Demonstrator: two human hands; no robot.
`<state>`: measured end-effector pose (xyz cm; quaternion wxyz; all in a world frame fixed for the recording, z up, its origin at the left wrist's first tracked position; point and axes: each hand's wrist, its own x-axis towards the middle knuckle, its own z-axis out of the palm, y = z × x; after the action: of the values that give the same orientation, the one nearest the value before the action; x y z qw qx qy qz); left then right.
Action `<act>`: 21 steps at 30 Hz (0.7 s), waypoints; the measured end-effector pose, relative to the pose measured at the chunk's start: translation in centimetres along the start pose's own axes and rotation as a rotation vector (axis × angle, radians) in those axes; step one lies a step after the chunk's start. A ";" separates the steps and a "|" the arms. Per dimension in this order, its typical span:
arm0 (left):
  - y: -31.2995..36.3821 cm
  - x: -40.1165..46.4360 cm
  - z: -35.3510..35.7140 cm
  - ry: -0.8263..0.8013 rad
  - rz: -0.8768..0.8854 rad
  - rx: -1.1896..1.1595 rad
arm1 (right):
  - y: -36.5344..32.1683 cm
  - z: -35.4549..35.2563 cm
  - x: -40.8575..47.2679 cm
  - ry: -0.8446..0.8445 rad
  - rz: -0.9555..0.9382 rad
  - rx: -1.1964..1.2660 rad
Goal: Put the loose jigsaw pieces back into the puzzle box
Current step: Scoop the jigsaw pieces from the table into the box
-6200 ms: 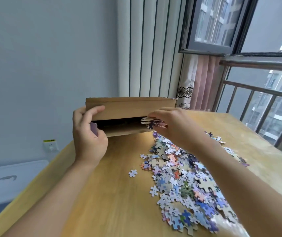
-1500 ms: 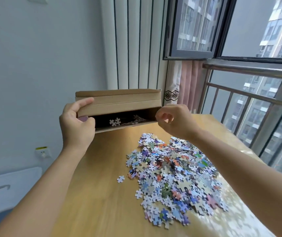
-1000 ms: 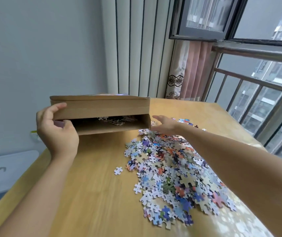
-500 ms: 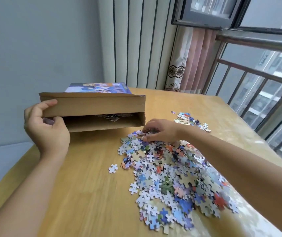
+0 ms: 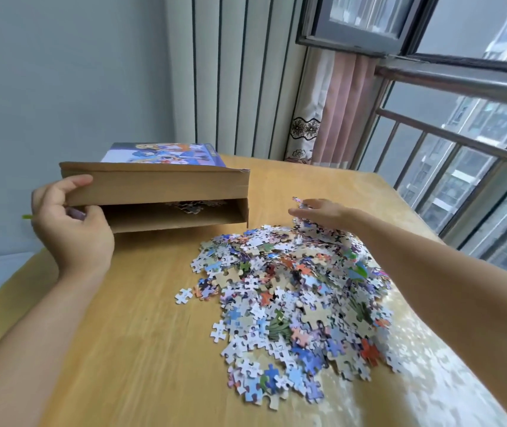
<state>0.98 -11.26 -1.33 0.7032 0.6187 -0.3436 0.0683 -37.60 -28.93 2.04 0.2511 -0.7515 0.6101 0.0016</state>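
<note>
Holding the flat brown cardboard puzzle box [image 5: 156,186] with my left hand [image 5: 70,223], I keep its open side turned toward the pile — my fingers curl over the upper flap and my thumb presses from below, so the mouth is open. A few pieces already lie inside, in the shadow. My right hand [image 5: 323,212] rests on the far edge of the big heap of colourful loose jigsaw pieces [image 5: 292,300] on the light wooden table [image 5: 122,349]; its fingers are bent down into the pieces, gathering some, but I cannot tell if they really close on a handful.

Most of the pieces are not yet in the box, so I judge the task far from finished. The danger I see is spilling — a loose handful can drop pieces on the way to the narrow opening, or they can hit the flap and fall. Also one single white piece [image 5: 183,295] lies apart beside the heap, easy to forget.
</note>
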 end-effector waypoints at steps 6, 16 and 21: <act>-0.4 0.0 0.1 -0.012 0.013 -0.001 | -3.8 -0.8 -5.1 -0.217 -0.096 -0.197; 1.9 -2.0 -0.4 -0.102 0.209 -0.033 | -5.4 1.5 -10.8 -0.154 -0.132 -0.383; 2.7 -2.5 -1.1 -0.132 0.243 0.009 | -5.0 1.9 -11.8 0.017 -0.162 -0.284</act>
<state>-1.86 -8.77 -0.52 0.6628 0.5787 -0.4613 0.1136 -35.43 -16.75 5.90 0.1365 -0.8262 0.5431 0.0611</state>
